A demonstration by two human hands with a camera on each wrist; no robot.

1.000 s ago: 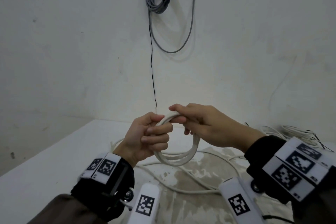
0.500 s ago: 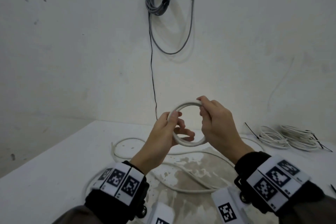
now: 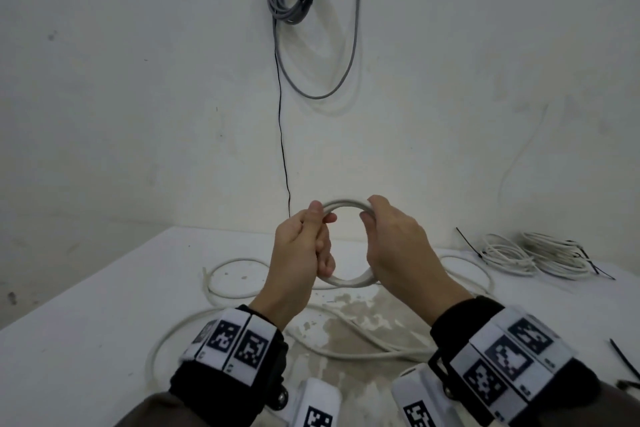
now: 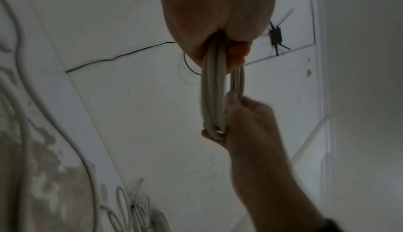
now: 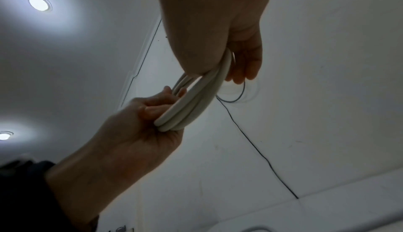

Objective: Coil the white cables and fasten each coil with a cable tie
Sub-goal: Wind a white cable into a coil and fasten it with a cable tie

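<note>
Dim, flat light w/ ceiling spot glare; wrist views blurry.

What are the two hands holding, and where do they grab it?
Both hold one white cable coil, up off the table. The left hand grips its left side; the right hand grips its right side.

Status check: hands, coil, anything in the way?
Left hand and right hand both grip the white coil, held above the table. Loose cable trails below, uncoiled. No tie on it yet; tied coils far right. Nothing in the way.
</note>
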